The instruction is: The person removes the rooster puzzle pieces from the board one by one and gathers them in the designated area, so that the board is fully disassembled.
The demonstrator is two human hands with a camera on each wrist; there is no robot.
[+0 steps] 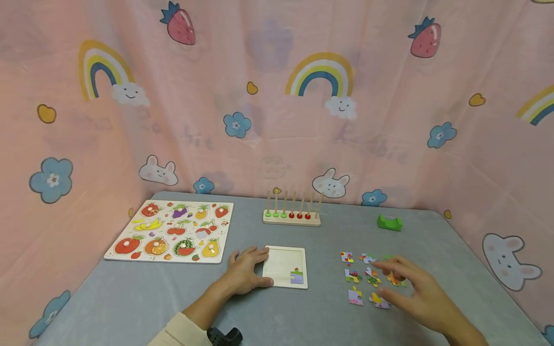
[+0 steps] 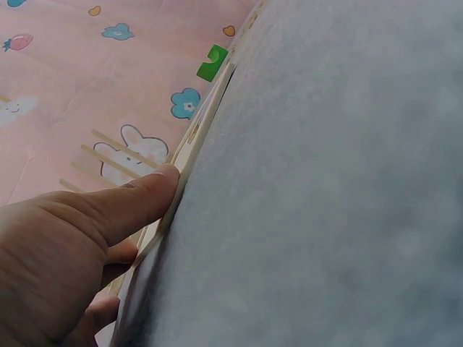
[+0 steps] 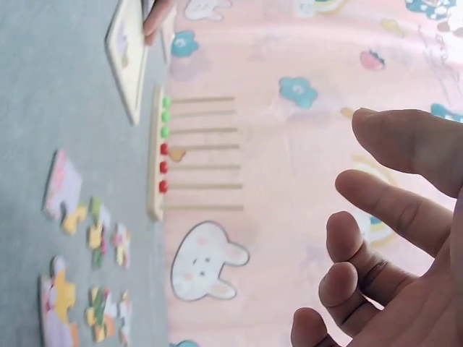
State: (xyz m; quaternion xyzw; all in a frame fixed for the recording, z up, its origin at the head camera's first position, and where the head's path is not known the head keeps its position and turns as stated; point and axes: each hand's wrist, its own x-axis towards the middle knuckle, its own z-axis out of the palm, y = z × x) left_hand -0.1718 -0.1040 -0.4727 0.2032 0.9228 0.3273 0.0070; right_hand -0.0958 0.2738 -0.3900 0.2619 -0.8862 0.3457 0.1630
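Note:
A square wooden puzzle tray [image 1: 281,264] lies flat on the table, one jigsaw piece [image 1: 296,277] set in its near right corner. My left hand [image 1: 245,272] rests along the tray's left side, thumb on the near left rim and fingertips by the far left corner. In the left wrist view the thumb [image 2: 145,202] lies against the tray's edge. To the right, my right hand [image 1: 417,293] hovers over loose jigsaw pieces [image 1: 356,296], thumb and fingers apart, nothing between them. It partly covers some pieces. Its bent fingers [image 3: 394,206] show in the right wrist view.
A fruit puzzle board [image 1: 162,231] lies at the left. Behind the tray stands a wooden peg rack [image 1: 292,220] with green and red beads. A green block with a curved notch [image 1: 389,223] sits at the back right. Pink printed curtains [image 1: 277,110] enclose the table.

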